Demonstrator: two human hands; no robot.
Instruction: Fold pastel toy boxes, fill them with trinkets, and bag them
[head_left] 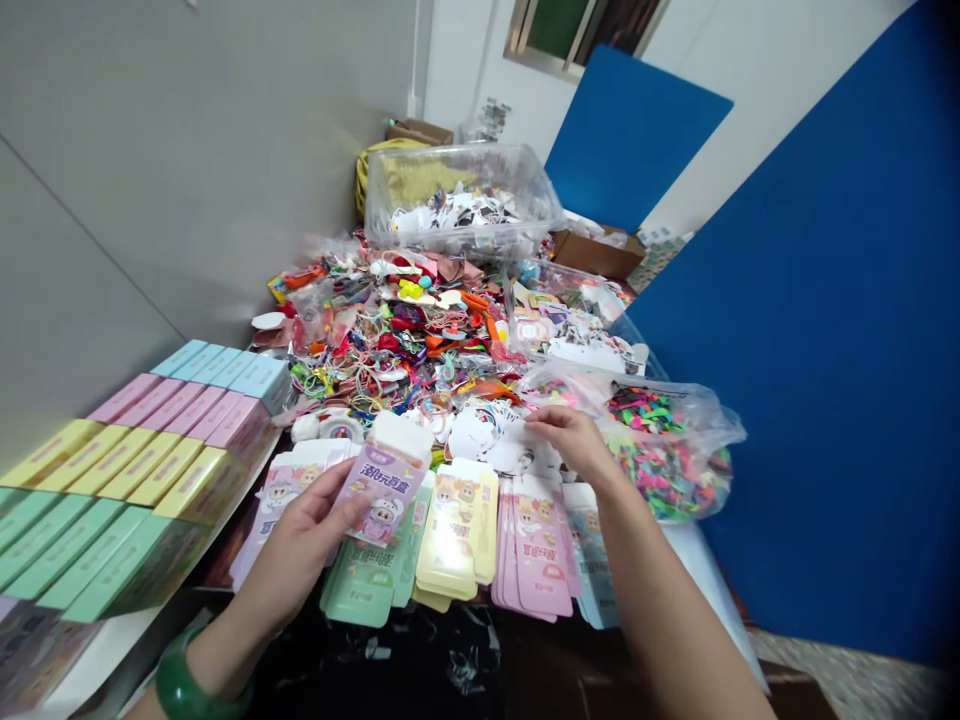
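My left hand (326, 510) grips a small purple carton (384, 490) with cartoon print, its white top flap standing up. Over the white paper cutouts (487, 435) is my right hand (570, 440), thumb and fingers pinched together at their edge; what lies between the fingertips is too small to make out. Below the hands, flat cartons lie in overlapping stacks by colour: purple (274, 500), green (364, 575), yellow (454, 525), pink (536, 545) and blue (592, 550).
Finished-looking boxes (142, 460) stand in coloured rows at left. A heap of small colourful trinkets (420, 330) covers the middle. Behind it sits a clear plastic bin (465, 235). Bags of bright small pieces (667, 450) lie at right, beside a blue panel (810, 350).
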